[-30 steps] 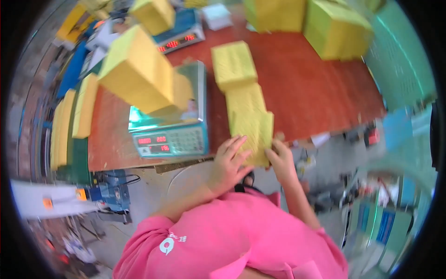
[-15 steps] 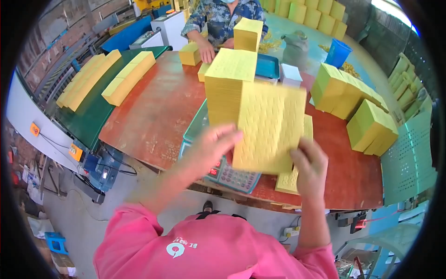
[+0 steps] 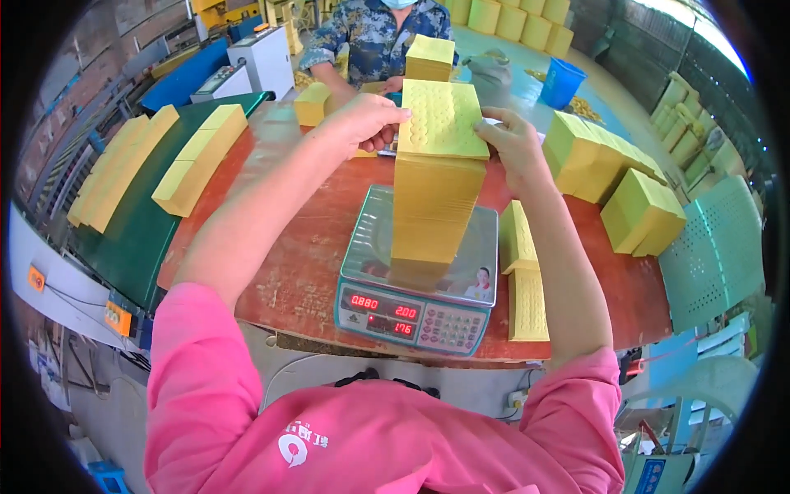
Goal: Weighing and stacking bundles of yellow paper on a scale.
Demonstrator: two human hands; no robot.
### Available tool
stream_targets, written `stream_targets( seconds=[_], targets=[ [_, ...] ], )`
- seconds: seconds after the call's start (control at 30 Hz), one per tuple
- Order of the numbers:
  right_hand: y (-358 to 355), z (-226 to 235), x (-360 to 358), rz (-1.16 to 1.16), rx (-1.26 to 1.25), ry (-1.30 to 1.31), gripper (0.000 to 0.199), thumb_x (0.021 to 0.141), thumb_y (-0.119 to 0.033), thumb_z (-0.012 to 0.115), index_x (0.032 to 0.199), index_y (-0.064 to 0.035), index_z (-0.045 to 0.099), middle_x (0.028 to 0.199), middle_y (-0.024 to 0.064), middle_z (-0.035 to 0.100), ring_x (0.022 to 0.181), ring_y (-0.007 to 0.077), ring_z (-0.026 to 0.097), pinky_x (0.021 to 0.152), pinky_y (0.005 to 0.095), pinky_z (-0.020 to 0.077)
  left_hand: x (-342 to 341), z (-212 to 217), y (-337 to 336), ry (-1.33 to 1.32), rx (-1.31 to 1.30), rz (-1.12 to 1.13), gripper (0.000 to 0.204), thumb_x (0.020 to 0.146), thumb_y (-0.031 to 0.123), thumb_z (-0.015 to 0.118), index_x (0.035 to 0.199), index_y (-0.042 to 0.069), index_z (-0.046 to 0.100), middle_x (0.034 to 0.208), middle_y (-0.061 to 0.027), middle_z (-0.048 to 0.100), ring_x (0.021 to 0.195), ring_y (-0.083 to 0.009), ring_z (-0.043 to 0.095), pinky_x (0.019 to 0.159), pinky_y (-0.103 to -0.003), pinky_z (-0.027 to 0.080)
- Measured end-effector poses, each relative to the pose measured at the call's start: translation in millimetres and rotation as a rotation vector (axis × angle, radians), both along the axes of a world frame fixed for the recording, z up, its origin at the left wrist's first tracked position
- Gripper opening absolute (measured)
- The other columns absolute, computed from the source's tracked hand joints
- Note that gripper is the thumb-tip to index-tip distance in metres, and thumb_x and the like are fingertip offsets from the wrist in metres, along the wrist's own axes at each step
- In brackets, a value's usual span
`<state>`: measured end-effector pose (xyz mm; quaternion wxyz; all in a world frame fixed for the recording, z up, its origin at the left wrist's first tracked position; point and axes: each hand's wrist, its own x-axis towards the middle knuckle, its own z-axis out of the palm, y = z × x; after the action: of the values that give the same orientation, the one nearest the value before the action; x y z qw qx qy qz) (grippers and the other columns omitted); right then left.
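Note:
A tall stack of yellow paper sheets (image 3: 436,206) stands on the clear-topped plate of a digital scale (image 3: 370,247), whose red display is lit. On top of it lie embossed yellow sheets (image 3: 443,115), slightly wider than the stack below. My left hand (image 3: 370,122) pinches their left edge, thumb against the side and the other fingers curled. At the right edge, my right hand (image 3: 512,144) grips them between thumb and fingers. How many sheets lie between my hands I cannot tell.
Smaller piles of yellow paper (image 3: 527,300) lie right of the scale on the red table (image 3: 271,239). More blocks (image 3: 642,214) stand farther right, others (image 3: 202,156) on the green belt (image 3: 140,222) at left. Across the table a person in camouflage (image 3: 387,41) handles paper.
The embossed sheets, held up tilted before the scale, now lie on the tall stack. Both hands have moved forward with them, uncovering the scale's display.

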<state>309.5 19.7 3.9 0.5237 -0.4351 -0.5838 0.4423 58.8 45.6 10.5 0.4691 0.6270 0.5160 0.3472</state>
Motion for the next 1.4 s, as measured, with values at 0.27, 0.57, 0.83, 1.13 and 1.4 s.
stream_targets(
  seconds=[0.27, 0.57, 0.83, 1.13, 1.4],
  targets=[
    [-7.3, -15.1, 6.6, -0.04, 0.06, -0.108, 0.047, 0.083, -0.008, 0.07, 0.124, 0.0096, 0.056, 0.081, 0.005, 0.064, 0.074, 0.0097, 0.059, 0.065, 0.0248, 0.0478, 2.5, -5.3, -6.7, 0.053, 0.051, -0.037, 0.029, 0.091, 0.034, 0.065, 0.076, 0.01, 0.059, 0.059, 0.0011, 0.055, 0.043, -0.0067, 0.046, 0.038, -0.023, 0.031],
    [-8.0, -20.8, 1.1, -0.148, 0.189, -0.25, 0.042, 0.082, -0.011, 0.072, 0.12, 0.0048, 0.062, 0.077, 0.0044, 0.065, 0.072, 0.0091, 0.059, 0.066, 0.0252, 0.0481, 4.0, -16.1, -19.8, -0.066, 0.055, 0.014, 0.029, 0.094, 0.033, 0.061, 0.078, 0.009, 0.06, 0.064, -0.0012, 0.059, 0.049, -0.0093, 0.051, 0.042, -0.024, 0.036],
    [-3.7, -28.0, -4.5, -0.151, 0.22, -0.263, 0.037, 0.083, -0.013, 0.071, 0.116, 0.0024, 0.065, 0.071, 0.0012, 0.06, 0.065, 0.0077, 0.054, 0.06, 0.0259, 0.0452, 2.4, -38.4, -12.4, -0.065, 0.15, 0.049, 0.03, 0.096, 0.031, 0.058, 0.076, 0.008, 0.055, 0.064, -0.0011, 0.057, 0.052, -0.0101, 0.053, 0.046, -0.025, 0.039],
    [-36.9, -41.0, 5.1, -0.22, 0.286, -0.127, 0.031, 0.092, -0.018, 0.063, 0.115, 0.0015, 0.065, 0.069, -0.0008, 0.053, 0.063, 0.0062, 0.049, 0.056, 0.0248, 0.0405, 10.1, -55.8, -64.9, -0.055, 0.507, 0.297, 0.028, 0.099, 0.028, 0.052, 0.079, 0.009, 0.054, 0.065, -0.0007, 0.055, 0.057, -0.0093, 0.053, 0.049, -0.025, 0.039],
    [-139.5, -100.3, 43.3, -0.124, 0.023, 0.22, 0.023, 0.098, -0.013, 0.053, 0.112, 0.0015, 0.064, 0.07, -0.0018, 0.052, 0.061, 0.0054, 0.047, 0.055, 0.022, 0.0393, -1.9, -116.5, -190.6, -0.453, 0.156, 0.632, 0.025, 0.098, 0.025, 0.053, 0.079, 0.009, 0.055, 0.064, -0.0015, 0.057, 0.054, -0.0084, 0.052, 0.049, -0.023, 0.038]
  ],
)
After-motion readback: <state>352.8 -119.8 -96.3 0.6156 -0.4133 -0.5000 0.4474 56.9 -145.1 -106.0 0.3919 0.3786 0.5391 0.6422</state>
